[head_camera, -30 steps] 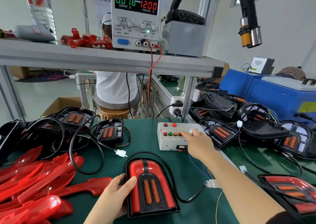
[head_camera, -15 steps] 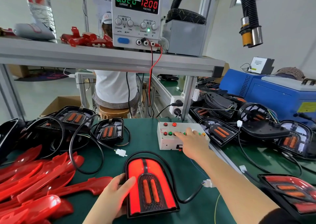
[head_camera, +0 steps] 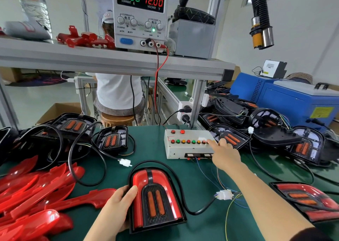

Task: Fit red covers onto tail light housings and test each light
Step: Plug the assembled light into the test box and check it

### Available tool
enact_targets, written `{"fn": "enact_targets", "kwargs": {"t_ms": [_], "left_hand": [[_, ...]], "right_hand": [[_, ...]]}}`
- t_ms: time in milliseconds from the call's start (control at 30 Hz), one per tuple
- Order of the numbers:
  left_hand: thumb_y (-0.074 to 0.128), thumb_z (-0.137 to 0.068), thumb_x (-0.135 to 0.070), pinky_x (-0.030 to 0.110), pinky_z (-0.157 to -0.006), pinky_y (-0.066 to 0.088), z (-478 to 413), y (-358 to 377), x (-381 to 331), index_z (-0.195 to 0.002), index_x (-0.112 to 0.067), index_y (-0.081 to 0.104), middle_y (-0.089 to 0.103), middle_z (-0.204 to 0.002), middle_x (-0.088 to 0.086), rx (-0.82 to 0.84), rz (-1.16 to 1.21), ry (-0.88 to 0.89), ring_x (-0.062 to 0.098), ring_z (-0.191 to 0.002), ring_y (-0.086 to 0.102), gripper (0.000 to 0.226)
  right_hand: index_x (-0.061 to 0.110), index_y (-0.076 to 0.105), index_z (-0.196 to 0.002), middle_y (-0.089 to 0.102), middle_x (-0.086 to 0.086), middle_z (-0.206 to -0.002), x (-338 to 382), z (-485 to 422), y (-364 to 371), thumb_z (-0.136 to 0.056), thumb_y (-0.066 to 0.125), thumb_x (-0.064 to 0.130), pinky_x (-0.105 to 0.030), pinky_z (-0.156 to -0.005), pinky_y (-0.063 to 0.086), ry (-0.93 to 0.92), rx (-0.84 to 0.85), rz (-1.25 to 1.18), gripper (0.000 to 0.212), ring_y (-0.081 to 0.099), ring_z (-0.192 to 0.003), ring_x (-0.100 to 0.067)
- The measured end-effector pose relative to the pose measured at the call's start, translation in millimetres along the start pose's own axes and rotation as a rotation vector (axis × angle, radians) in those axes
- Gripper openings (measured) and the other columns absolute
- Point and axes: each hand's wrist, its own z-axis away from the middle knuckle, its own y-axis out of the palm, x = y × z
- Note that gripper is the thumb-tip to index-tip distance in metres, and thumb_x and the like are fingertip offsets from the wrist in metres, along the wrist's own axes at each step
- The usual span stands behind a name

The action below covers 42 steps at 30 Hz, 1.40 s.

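2 hands: left [head_camera: 117,209] grips tail light [head_camera: 156,200], right [head_camera: 224,154] presses test box [head_camera: 183,149].

Surface [head_camera: 150,149]: dark green. Near-centre tail light [head_camera: 156,198]: glossy red cover, black stripe down mid, black honeycomb inset w/ 2 orange bars. Loose covers [head_camera: 36,194] near left: glossy red. Housings [head_camera: 112,139] far left: black, orange bars. Test box [head_camera: 187,148]: off-white, red/green/orange btns. Power supply [head_camera: 139,16]: pale grey, green + red digits. Machine [head_camera: 293,101] far right: blue, yellow label.
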Motion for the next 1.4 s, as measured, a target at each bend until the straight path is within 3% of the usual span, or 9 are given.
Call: {"fn": "enact_targets", "kwargs": {"t_ms": [100, 133, 200, 267, 400, 633, 833, 1000, 1400], "left_hand": [[0.055, -0.093, -0.041, 0.010, -0.056, 0.051, 1, 1, -2, -0.135, -0.013, 0.050, 0.061, -0.099, -0.011, -0.029, 0.037, -0.049, 0.002, -0.086, 0.060, 0.051], [0.055, -0.092, -0.042, 0.015, -0.062, 0.054, 1, 1, -3, -0.136, -0.013, 0.048, 0.062, -0.103, -0.009, -0.026, 0.049, -0.067, 0.006, -0.089, 0.061, 0.053], [0.057, -0.091, -0.046, 0.038, -0.090, 0.054, 1, 0, -2, -0.138, -0.015, 0.047, 0.063, -0.118, 0.000, 0.005, 0.085, -0.081, 0.018, -0.105, 0.062, 0.058], [0.058, -0.091, -0.044, 0.045, -0.093, 0.052, 2, -1, -1, -0.135, -0.017, 0.050, 0.064, -0.119, 0.003, 0.016, 0.104, -0.081, 0.022, -0.107, 0.063, 0.052], [0.058, -0.094, -0.031, 0.039, -0.067, 0.058, 4, 1, -4, -0.117, -0.018, 0.060, 0.075, -0.094, 0.006, 0.019, 0.195, -0.156, 0.024, -0.083, 0.072, 0.026], [0.055, -0.095, -0.035, 0.033, -0.068, 0.056, 9, 4, -7, -0.119, -0.020, 0.060, 0.073, -0.101, 0.002, 0.006, 0.170, -0.124, 0.020, -0.090, 0.070, 0.028], [0.054, -0.095, -0.040, 0.046, -0.085, 0.056, 9, 0, -7, -0.122, -0.021, 0.059, 0.072, -0.107, 0.001, 0.037, 0.146, -0.106, 0.020, -0.097, 0.069, 0.034], [0.054, -0.095, -0.042, 0.042, -0.078, 0.059, 9, 0, -7, -0.121, -0.021, 0.059, 0.073, -0.103, 0.000, 0.035, 0.125, -0.117, 0.019, -0.092, 0.071, 0.034], [0.055, -0.096, -0.032, 0.029, -0.063, 0.055, 13, 4, -12, -0.118, -0.019, 0.060, 0.074, -0.096, 0.001, -0.007, 0.154, -0.130, 0.016, -0.083, 0.071, 0.025]], "right_hand": [[0.039, 0.017, -0.151, 0.033, -0.007, -0.133, 0, -1, 0, -0.093, 0.037, 0.012, -0.039, -0.093, 0.040, -0.009, 0.008, -0.014, 0.067, 0.041, -0.116, -0.028], [0.039, 0.017, -0.151, 0.033, -0.007, -0.132, 1, -2, 0, -0.093, 0.037, 0.011, -0.039, -0.092, 0.040, -0.010, 0.011, -0.027, 0.067, 0.041, -0.116, -0.028], [0.039, 0.019, -0.151, 0.033, -0.008, -0.132, 2, -3, 0, -0.093, 0.037, 0.010, -0.039, -0.089, 0.041, -0.005, 0.023, -0.059, 0.067, 0.042, -0.115, -0.028], [0.040, 0.020, -0.151, 0.033, -0.008, -0.133, 1, -3, 0, -0.093, 0.037, 0.009, -0.038, -0.085, 0.042, 0.001, 0.031, -0.083, 0.068, 0.043, -0.115, -0.028], [0.041, 0.023, -0.149, 0.034, -0.009, -0.132, 1, -3, -1, -0.093, 0.036, 0.007, -0.036, -0.079, 0.042, 0.005, 0.022, -0.094, 0.067, 0.046, -0.111, -0.028], [0.036, 0.029, -0.148, 0.029, -0.012, -0.142, 5, -7, -13, -0.091, 0.037, 0.007, -0.043, -0.093, 0.044, 0.008, 0.074, -0.102, 0.064, 0.045, -0.118, -0.034], [0.039, 0.026, -0.150, 0.029, -0.007, -0.144, 37, -3, -25, -0.086, 0.034, 0.001, -0.040, -0.091, 0.045, -0.160, 0.053, -0.086, 0.075, 0.039, -0.124, -0.029], [0.046, 0.024, -0.148, 0.034, -0.005, -0.133, 60, 0, -21, -0.088, 0.034, 0.000, -0.033, -0.079, 0.035, -0.249, 0.039, 0.006, 0.076, 0.037, -0.119, -0.027], [0.045, 0.025, -0.149, 0.034, -0.007, -0.137, 68, 4, -18, -0.091, 0.036, 0.006, -0.036, -0.081, 0.031, -0.239, 0.032, 0.052, 0.071, 0.038, -0.120, -0.029]]}}
